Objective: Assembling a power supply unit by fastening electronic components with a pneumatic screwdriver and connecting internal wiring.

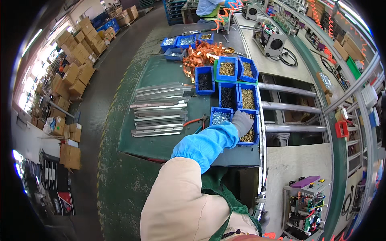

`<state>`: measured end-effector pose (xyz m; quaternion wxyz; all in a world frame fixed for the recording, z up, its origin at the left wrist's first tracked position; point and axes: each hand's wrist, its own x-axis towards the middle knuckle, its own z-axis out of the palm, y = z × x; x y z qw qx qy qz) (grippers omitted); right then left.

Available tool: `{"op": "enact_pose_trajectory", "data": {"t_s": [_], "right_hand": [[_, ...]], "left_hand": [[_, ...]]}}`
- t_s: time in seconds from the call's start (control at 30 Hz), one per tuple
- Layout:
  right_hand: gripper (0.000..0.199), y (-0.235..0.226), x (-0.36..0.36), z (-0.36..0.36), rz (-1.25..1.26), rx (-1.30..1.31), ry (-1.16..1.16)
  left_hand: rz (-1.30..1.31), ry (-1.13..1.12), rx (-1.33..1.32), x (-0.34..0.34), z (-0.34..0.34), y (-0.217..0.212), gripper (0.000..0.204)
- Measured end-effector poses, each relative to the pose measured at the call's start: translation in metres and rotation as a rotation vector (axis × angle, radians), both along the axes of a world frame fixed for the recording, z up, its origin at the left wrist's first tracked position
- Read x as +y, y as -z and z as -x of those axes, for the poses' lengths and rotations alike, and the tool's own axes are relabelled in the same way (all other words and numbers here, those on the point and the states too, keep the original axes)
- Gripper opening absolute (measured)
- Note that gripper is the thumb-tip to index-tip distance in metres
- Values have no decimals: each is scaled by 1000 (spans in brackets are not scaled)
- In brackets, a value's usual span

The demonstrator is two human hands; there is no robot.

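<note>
My left hand (242, 123), in a grey glove under a blue sleeve cover, reaches down into a blue bin of brass-coloured screws (247, 137). Its fingers are bent into the bin, and the fingertips cannot be seen. Just left of it is a blue bin of silvery fasteners (220, 117). At the lower edge my right hand (264, 221), mostly hidden by my body, is closed around a power screwdriver (260, 201) whose bit points away from me. Beyond the left hand stand bins of black screws (228, 98) and brass-coloured parts (247, 99).
A stack of metal strips (159, 108) lies on the green bench, with red-handled pliers (195, 121) beside it. Copper-coloured parts (203, 55) are heaped farther back. At right run rollers (295, 128) and an open electronic unit (305, 211). A co-worker (209, 8) is at the far end.
</note>
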<state>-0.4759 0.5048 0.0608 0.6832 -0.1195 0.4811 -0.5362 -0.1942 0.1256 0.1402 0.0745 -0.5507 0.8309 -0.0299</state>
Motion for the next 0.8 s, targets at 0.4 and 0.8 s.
{"op": "enact_pose_trajectory", "data": {"t_s": [0.4,0.8], "right_hand": [[63,-64,-50,-31,53,-134,-249],[64,-78,-31,-45,59,-201,-178]], "left_hand": [[-47,107,139,-20,5,8,21],[-83,-131,109,-28,21,39,24]]}}
